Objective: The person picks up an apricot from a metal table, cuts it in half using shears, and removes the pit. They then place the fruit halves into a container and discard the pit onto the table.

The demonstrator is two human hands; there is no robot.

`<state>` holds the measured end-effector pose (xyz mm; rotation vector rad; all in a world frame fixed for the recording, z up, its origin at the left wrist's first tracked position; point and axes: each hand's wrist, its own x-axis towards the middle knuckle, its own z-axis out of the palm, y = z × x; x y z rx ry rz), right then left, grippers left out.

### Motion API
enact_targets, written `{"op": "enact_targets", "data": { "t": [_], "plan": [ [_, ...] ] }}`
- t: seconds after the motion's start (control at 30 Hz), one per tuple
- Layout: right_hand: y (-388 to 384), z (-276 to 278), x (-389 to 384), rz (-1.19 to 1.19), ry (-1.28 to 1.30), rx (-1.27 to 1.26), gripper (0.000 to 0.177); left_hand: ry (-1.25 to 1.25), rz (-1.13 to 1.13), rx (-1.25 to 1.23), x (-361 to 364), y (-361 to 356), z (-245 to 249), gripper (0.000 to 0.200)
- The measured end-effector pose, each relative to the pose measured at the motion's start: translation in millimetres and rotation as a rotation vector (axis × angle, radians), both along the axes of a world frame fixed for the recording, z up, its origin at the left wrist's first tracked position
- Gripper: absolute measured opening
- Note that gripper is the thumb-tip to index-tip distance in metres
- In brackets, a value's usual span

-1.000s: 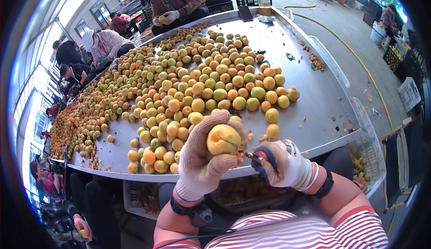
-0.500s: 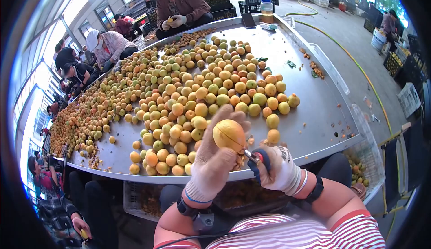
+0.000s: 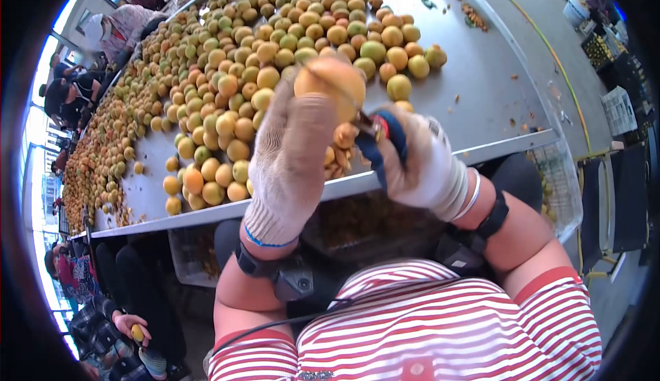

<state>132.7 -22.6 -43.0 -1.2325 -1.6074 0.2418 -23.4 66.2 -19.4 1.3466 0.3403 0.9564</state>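
My left hand [image 3: 292, 144], in a tan and white knit glove, is closed around a large orange-yellow apricot [image 3: 333, 82] held above the table's near edge. A dark line runs across the fruit's skin. In my right hand [image 3: 419, 157], gloved in white with dark blue about the fingers, is a small metal hand tool [image 3: 371, 128] with a red part. Its tip is close by the lower right side of the apricot; blur hides its exact shape. Below the fruit, orange scraps [image 3: 338, 161] lie at the table's edge.
A broad heap of apricots [image 3: 227, 85] covers much of the metal table [image 3: 474, 92]. Clear plastic crates [image 3: 189, 254] stand under the near edge. Other people work along the left side; a person's hand [image 3: 130, 326] at lower left holds a fruit. A yellow hose [image 3: 543, 27] crosses the floor.
The view has tipped down and closer. My left hand has turned, with its fingers now in front of the apricot, and the fruit's dark line has shifted. The tool stays beside the fruit.
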Motion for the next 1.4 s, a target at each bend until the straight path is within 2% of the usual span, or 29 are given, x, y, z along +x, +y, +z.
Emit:
{"op": "enact_targets", "data": {
  "t": [0.1,0.2,0.27,0.33,0.37,0.4,0.47,0.5,0.53,0.6,0.63,0.67,0.7,0.77,0.8,0.83,0.87,0.9,0.93,1.03,1.07,1.1,1.13,1.2,1.23,1.27,1.3,1.33,1.4],
  "plan": [
    [3.4,-10.0,-2.2,0.017,0.056,0.029,0.014,-0.04,0.127,0.018,9.4,-18.5,15.2,0.048],
    [7.4,-10.2,-4.7,0.019,0.067,0.087,0.021,0.021,0.169,-0.009,1.9,-15.3,14.0,0.045],
    [6.4,-11.9,-9.7,-0.056,-0.056,0.111,0.019,-0.027,0.096,-0.059,-1.9,-4.2,14.0,0.048],
    [8.1,-16.6,-11.2,-0.073,-0.096,0.119,0.02,-0.139,0.127,-0.251,-4.2,11.4,3.2,0.056],
    [7.2,-16.3,-11.2,-0.098,-0.175,0.102,0.021,-0.24,0.109,-0.208,-3.4,15.3,1.3,0.071],
    [8.0,-15.2,-10.7,-0.124,-0.256,0.095,0.022,-0.33,0.151,-0.271,-3.7,20.6,1.3,0.072],
    [8.1,-18.1,-11.3,-0.082,-0.268,0.074,0.022,-0.309,0.194,-0.152,-9.3,32.6,-0.4,0.075],
    [8.9,-25.8,-9.7,-0.05,-0.181,0.041,0.023,-0.253,0.197,-0.116,-13.1,35.4,1.6,0.076],
    [5.9,-20.1,-7.2,-0.049,-0.157,0.007,0.024,-0.291,0.075,-0.105,-18.9,38.5,2.2,0.063],
    [5.0,-15.2,-2.7,0.105,0.345,-0.276,0.023,-0.15,0.213,-0.019,-19.0,25.3,3.6,0.056],
    [5.5,-9.0,-2.9,0.1,0.335,-0.267,0.023,0.062,0.291,0.164,-19.1,17.4,8.9,0.051],
    [5.1,-0.1,-6.0,0.17,0.676,-0.262,0.023,0.086,0.245,0.172,-17.0,12.5,7.2,0.05],
    [4.5,6.5,-9.3,0.239,1.019,-0.249,0.024,0.108,0.276,0.303,-12.2,9.2,6.1,0.05],
    [3.6,11.0,-18.1,0.207,1.059,-0.194,0.026,0.187,0.295,0.475,-6.3,2.0,9.1,0.051],
    [3.0,13.3,-22.0,0.187,1.102,-0.145,0.028,0.183,0.236,0.28,-3.8,-10.4,9.4,0.05],
    [1.1,18.8,-24.2,0.141,1.041,-0.151,0.033,0.192,0.269,0.383,1.1,-14.6,6.6,0.049],
    [2.2,18.4,-24.1,-0.006,0.865,-0.191,0.037,0.2,0.304,0.486,5.6,-16.0,3.5,0.048],
    [4.4,16.0,-23.3,-0.023,0.79,-0.172,0.039,0.219,0.384,0.699,9.6,-10.0,-2.0,0.047],
    [6.1,14.2,-22.9,-0.038,0.716,-0.154,0.041,0.303,0.368,0.738,5.9,-12.2,-3.8,0.047],
    [1.8,13.0,-18.9,-0.132,0.585,-0.135,0.036,0.337,0.35,0.799,10.6,-16.9,-3.6,0.044],
    [-0.3,12.4,-17.2,-0.165,0.52,-0.168,0.033,0.331,0.337,0.718,14.4,-21.9,-5.0,0.043],
    [2.4,3.5,-16.3,-0.197,0.49,-0.084,0.031,0.324,0.324,0.637,17.1,-25.6,-6.0,0.042],
    [4.1,-2.0,-13.6,-0.202,0.489,-0.083,0.031,0.321,0.319,0.638,17.6,-28.5,-5.7,0.042],
    [5.7,-4.3,-10.7,-0.25,0.306,0.077,0.032,0.48,0.241,0.385,17.1,-33.7,-4.8,0.043],
    [4.0,-0.1,-6.7,-0.251,0.307,0.075,0.032,0.442,0.212,0.333,19.0,-33.3,-5.0,0.046],
    [0.8,7.5,-2.2,-0.202,0.18,0.117,0.034,0.448,0.217,0.327,19.1,-34.9,-7.2,0.046],
    [-0.7,12.3,1.1,-0.152,0.052,0.161,0.036,0.348,0.155,0.094,20.6,-36.5,-10.6,0.045],
    [-0.5,11.3,1.6,-0.144,0.056,0.157,0.036,0.244,0.095,-0.137,20.2,-36.4,-14.0,0.044],
    [2.0,9.0,0.3,-0.139,0.184,0.22,0.029,0.274,0.063,-0.193,15.0,-28.4,-14.8,0.048]
  ]
}}
